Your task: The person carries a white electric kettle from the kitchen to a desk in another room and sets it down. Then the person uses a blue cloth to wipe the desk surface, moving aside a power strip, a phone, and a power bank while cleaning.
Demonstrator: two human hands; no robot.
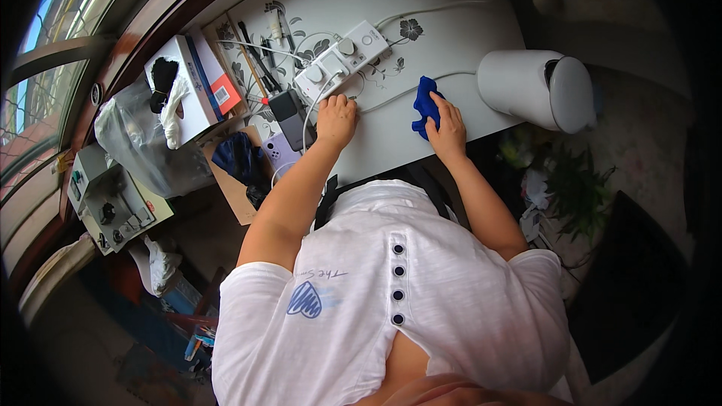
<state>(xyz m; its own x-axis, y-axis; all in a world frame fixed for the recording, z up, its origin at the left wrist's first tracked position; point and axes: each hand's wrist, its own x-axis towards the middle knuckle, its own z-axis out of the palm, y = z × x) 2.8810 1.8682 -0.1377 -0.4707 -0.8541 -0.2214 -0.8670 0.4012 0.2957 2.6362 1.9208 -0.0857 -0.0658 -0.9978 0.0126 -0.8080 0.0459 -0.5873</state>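
Note:
My right hand [450, 128] rests on a crumpled blue cloth [427, 106] on the white desk [389, 144], its fingers over the cloth's right side. My left hand [337, 122] lies at the near edge of a white power strip [341, 59], fingers curled down near a cable; whether it grips anything is hidden. Several plugs sit in the strip. A white electric kettle [522, 90] lies in view to the right of the cloth, a cable running towards it. A dark power bank [291, 118] and a purple phone [280, 149] are left of my left hand.
Pens [256, 62] and a small tube [274, 25] lie behind the power bank. At left are a white box [186, 84] with black and white yarn bundles, a plastic bag [141, 135] and a dark blue bag [237, 158]. A plant [581, 192] stands beyond the desk's right side.

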